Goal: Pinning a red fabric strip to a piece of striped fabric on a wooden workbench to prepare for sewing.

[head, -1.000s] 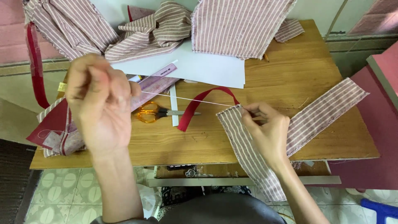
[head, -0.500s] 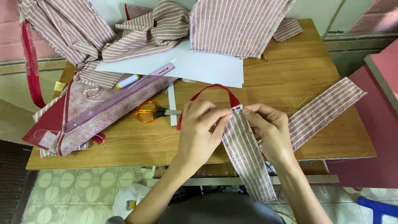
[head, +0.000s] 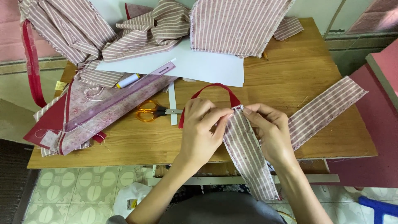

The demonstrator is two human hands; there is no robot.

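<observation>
1. The left hand (head: 201, 132) is closed in a pinch on the top end of the striped strip (head: 248, 155), fingertips at the small metal piece where the red ribbon (head: 215, 89) meets it.
2. The right hand (head: 269, 132) pinches the same end from the other side, fingers curled shut on the cloth.
3. The strip lies over the front edge of the bench (head: 286, 79), its lower end hanging toward the lap; a second arm runs off to the right.
4. The cloth looks light, soft and limp, with fraying edges; I judge it best held near the folded end.
5. Scissors (head: 151, 111) and a clear ruler (head: 124, 97) lie to the left.
</observation>
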